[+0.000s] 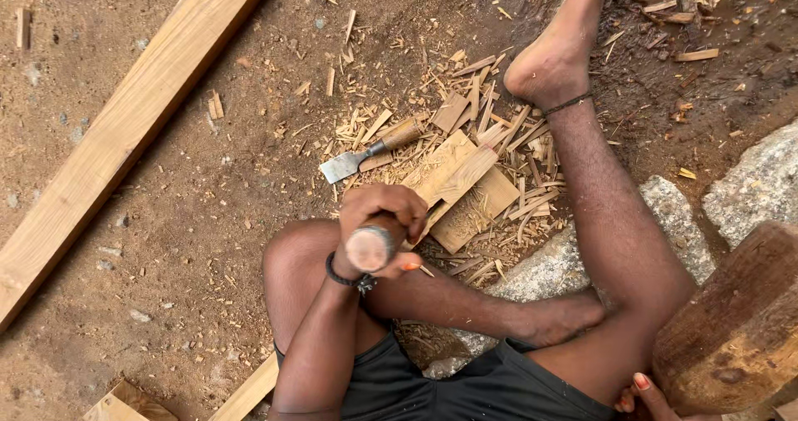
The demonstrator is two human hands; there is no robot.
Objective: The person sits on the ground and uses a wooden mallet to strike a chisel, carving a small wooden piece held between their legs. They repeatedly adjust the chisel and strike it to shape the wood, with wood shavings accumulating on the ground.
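Chisel [371,245] stood upright in the left hand [381,211], its round, worn handle end facing the camera and its blade hidden below, apparently set against the small wooden block [460,190] that lay on the dirt ground [191,221] among chips and shavings [490,113]. The fingers of that hand were wrapped closed around the handle just under its butt. The right hand [644,396] showed only at the bottom edge of the view, thumb and part of a finger resting against a large wooden mallet [736,321]; whether it gripped the mallet could not be told. A second chisel [366,155] lay loose on the ground beyond the block (flat steel blade, wooden handle). A long plank [125,130] ran toward the upper left corner of the ground, and grey stones [761,184] sat at the right. Judged from its build, the held tool would feel stiff and moderately light, its smooth handle best grasped high and firmly; the block looked light and liable to shift.
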